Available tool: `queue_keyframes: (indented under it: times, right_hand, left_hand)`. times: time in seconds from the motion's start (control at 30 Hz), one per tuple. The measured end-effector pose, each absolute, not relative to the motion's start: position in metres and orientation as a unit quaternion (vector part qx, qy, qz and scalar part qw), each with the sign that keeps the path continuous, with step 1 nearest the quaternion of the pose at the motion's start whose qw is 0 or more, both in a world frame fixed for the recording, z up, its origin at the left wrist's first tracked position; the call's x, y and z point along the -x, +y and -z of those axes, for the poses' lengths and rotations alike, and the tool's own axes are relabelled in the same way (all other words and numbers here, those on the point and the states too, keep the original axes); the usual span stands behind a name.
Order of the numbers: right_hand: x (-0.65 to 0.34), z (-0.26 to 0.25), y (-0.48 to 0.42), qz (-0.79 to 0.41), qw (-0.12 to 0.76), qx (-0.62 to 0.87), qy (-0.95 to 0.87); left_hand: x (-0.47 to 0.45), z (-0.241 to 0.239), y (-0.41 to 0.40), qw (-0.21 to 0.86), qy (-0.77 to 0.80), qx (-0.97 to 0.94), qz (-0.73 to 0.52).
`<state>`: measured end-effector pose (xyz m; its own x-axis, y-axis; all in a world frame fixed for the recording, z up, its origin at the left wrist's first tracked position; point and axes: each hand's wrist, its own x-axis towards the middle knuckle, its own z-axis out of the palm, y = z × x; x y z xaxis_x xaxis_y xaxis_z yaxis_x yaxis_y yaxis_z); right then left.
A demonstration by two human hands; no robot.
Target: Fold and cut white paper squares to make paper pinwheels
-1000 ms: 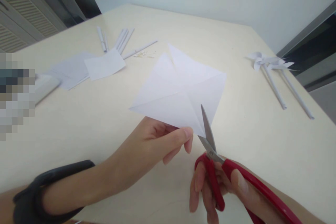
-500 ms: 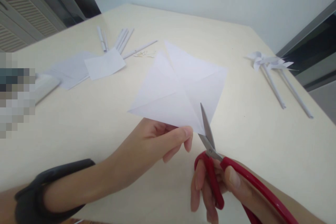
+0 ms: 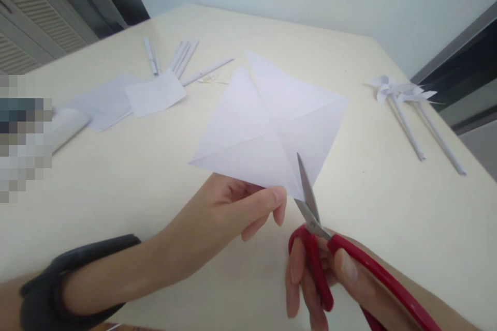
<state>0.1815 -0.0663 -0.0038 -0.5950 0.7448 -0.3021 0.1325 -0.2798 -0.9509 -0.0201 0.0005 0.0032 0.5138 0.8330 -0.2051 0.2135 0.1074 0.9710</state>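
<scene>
A square sheet of white paper (image 3: 240, 124) with diagonal creases is held up over the table; a slit runs in from its far corner. My left hand (image 3: 248, 207) pinches the near edge between thumb and fingers. In my right hand (image 3: 322, 274) are red-handled scissors (image 3: 310, 214), thumb and fingers in the loops. Their blades are parted around the paper's near right corner, one blade above the sheet and the other showing below it. A black band (image 3: 77, 269) sits on my left wrist.
Two paper pinwheels on rolled sticks (image 3: 407, 126) lie at the right. At the back left are several rolled paper tubes (image 3: 182, 59), a small paper piece (image 3: 155, 95), flat sheets (image 3: 112, 98) and tiny scraps (image 3: 212, 80) on the pale table (image 3: 155, 186).
The paper's far and right parts have shifted slightly outward, to the upper right. Both hands and the scissors have stayed almost where they were, the blades still parted at the corner.
</scene>
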Motion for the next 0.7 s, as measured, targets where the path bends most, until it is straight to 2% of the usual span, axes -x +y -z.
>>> queue_keyframes:
  times: [0.43, 0.6, 0.7]
  right_hand:
    - [-0.174, 0.007, -0.067, -0.710, 0.273, 0.362, -0.539]
    - [-0.179, -0.001, -0.065, -0.712, 0.211, 0.391, -0.543]
    - [-0.183, -0.006, -0.062, -0.712, 0.203, 0.386, -0.550]
  left_hand:
    - [0.023, -0.004, 0.001, 0.640, 0.412, -0.599, -0.251]
    - [0.024, -0.001, 0.002, 0.652, 0.398, -0.594, -0.253]
    - [0.026, 0.000, 0.002, 0.661, 0.393, -0.589, -0.249]
